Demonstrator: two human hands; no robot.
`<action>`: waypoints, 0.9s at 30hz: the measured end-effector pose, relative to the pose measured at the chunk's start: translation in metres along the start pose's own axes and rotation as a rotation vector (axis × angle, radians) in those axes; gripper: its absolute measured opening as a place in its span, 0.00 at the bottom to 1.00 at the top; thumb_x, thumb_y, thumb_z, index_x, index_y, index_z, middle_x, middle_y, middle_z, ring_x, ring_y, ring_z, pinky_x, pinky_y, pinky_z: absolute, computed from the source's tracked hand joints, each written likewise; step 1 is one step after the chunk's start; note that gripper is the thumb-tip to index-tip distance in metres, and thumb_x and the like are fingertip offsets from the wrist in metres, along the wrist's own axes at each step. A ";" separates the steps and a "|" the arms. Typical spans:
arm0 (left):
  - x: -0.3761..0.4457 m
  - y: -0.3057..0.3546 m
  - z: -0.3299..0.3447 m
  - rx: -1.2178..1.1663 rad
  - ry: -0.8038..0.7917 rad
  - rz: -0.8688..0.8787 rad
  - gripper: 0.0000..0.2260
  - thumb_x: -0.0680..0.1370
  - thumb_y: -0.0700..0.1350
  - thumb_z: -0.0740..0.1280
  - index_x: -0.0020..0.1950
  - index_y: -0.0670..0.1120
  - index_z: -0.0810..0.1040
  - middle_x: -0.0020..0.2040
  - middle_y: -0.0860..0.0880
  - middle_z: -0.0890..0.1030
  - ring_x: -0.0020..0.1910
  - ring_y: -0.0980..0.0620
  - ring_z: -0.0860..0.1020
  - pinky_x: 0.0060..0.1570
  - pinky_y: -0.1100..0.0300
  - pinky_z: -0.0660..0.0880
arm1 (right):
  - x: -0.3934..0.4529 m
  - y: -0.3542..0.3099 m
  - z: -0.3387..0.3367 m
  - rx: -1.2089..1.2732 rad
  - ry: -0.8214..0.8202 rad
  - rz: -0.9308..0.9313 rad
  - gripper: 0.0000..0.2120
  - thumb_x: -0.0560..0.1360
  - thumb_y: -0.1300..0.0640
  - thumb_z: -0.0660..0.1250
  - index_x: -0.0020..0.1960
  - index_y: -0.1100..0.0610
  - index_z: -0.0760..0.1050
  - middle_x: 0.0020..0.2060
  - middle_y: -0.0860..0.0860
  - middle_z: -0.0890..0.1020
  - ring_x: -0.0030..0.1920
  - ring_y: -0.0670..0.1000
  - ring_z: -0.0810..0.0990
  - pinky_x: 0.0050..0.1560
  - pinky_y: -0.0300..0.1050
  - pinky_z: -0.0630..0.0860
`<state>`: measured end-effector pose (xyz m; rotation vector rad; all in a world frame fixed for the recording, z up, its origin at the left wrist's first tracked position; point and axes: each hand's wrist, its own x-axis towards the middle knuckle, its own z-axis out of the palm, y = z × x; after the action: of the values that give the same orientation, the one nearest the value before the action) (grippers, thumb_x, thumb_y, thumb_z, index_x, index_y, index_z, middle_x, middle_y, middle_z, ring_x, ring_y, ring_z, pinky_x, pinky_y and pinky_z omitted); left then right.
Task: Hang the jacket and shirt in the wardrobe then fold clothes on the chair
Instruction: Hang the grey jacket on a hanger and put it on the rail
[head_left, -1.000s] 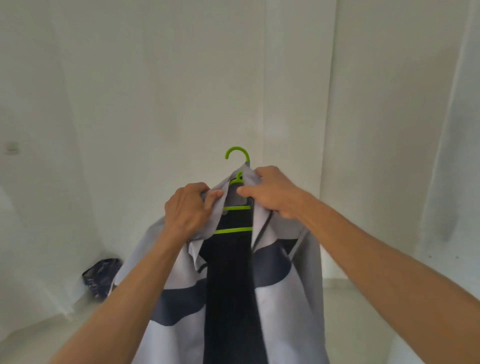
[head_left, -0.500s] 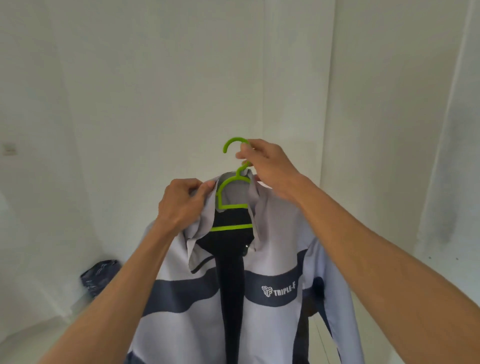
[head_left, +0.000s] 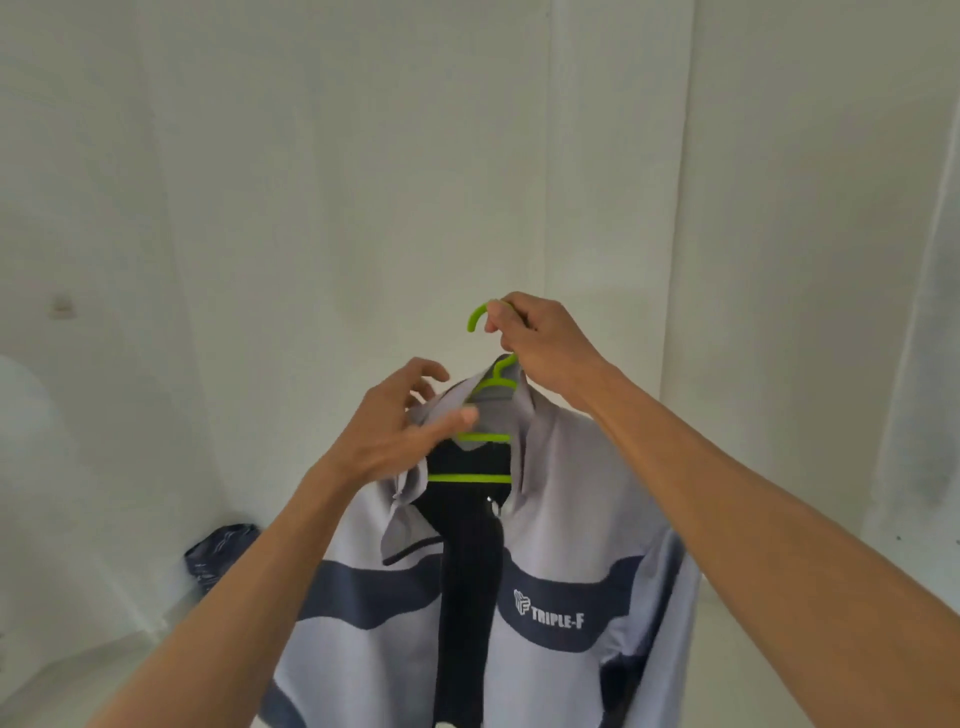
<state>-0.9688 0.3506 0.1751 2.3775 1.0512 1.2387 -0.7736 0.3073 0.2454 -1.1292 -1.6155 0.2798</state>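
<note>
A light grey jacket (head_left: 566, 499) with a dark band and "TRIPLE-F" lettering hangs on a bright green hanger (head_left: 475, 478) in front of me, its front open over a dark lining. My right hand (head_left: 540, 348) pinches the hanger's hook and holds the whole thing up. My left hand (head_left: 400, 426) hovers at the left collar with fingers spread and loose, gripping nothing; the fingertips are blurred just in front of the cloth.
White walls surround me, with a vertical corner edge (head_left: 548, 156) behind the hanger. A dark blue bag (head_left: 218, 553) lies on the floor at lower left. No wardrobe rail or chair is in sight.
My left hand has let go of the left collar and opened. My right hand has lifted the hanger by its hook slightly higher, and the jacket hangs more squarely.
</note>
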 end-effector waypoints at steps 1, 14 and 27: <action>0.000 -0.005 0.004 0.017 0.017 0.094 0.16 0.75 0.60 0.71 0.58 0.53 0.77 0.49 0.54 0.80 0.48 0.55 0.78 0.47 0.57 0.77 | 0.002 -0.001 -0.001 0.002 -0.004 -0.008 0.15 0.84 0.50 0.60 0.44 0.57 0.77 0.32 0.51 0.70 0.33 0.47 0.68 0.32 0.37 0.66; 0.014 0.015 0.003 -0.201 0.068 -0.089 0.20 0.79 0.55 0.62 0.32 0.46 0.77 0.30 0.55 0.77 0.33 0.51 0.74 0.41 0.55 0.72 | 0.003 0.001 -0.007 -0.046 -0.005 -0.002 0.14 0.84 0.51 0.60 0.45 0.56 0.78 0.35 0.52 0.72 0.35 0.47 0.70 0.38 0.42 0.69; -0.003 -0.022 -0.024 -0.299 -0.118 -0.133 0.18 0.79 0.54 0.69 0.31 0.48 0.82 0.32 0.42 0.78 0.33 0.50 0.74 0.38 0.55 0.72 | 0.007 0.018 -0.038 -0.270 -0.006 -0.087 0.14 0.84 0.51 0.58 0.44 0.56 0.76 0.30 0.46 0.73 0.31 0.47 0.69 0.35 0.40 0.68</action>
<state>-1.0000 0.3619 0.1761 2.0917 0.9012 1.1079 -0.7317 0.3086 0.2519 -1.2565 -1.7385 0.0076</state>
